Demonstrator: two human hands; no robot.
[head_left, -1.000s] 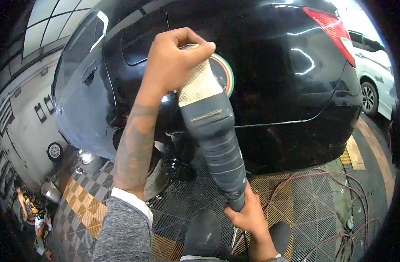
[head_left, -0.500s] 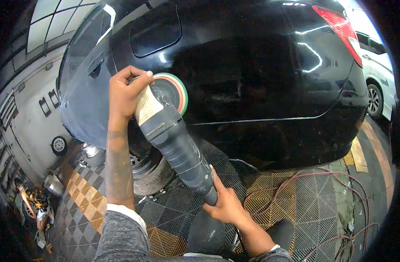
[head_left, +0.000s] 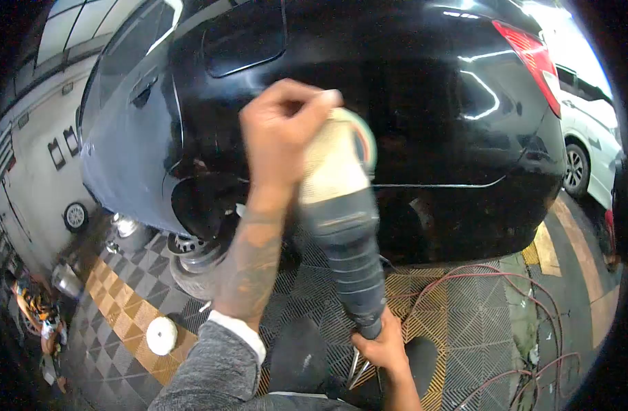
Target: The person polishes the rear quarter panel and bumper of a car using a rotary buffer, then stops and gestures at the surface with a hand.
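Note:
A dark car polisher (head_left: 348,246) with a pale, tape-like wrap on its head stands at a steep angle in front of me. My left hand (head_left: 279,137), blurred by motion, is closed on the head, with the thumb along its top. Lower down, my right hand (head_left: 384,346) grips the rear of the body. The round green-edged pad (head_left: 366,140) faces the glossy black rear side of the car (head_left: 437,144) and is mostly hidden behind the head. Whether it touches the paint, I cannot tell.
Red hoses (head_left: 492,270) lie across the grated floor tiles at right. A loose tyre (head_left: 190,274) lies under the wheel arch, and a white round pad (head_left: 162,335) at lower left. A person (head_left: 36,308) crouches far left. A white car (head_left: 588,137) stands at right.
Both hands and the polisher have shifted right along the car, with the polisher now more upright. The view has moved a little, and the white round pad on the floor has come into sight.

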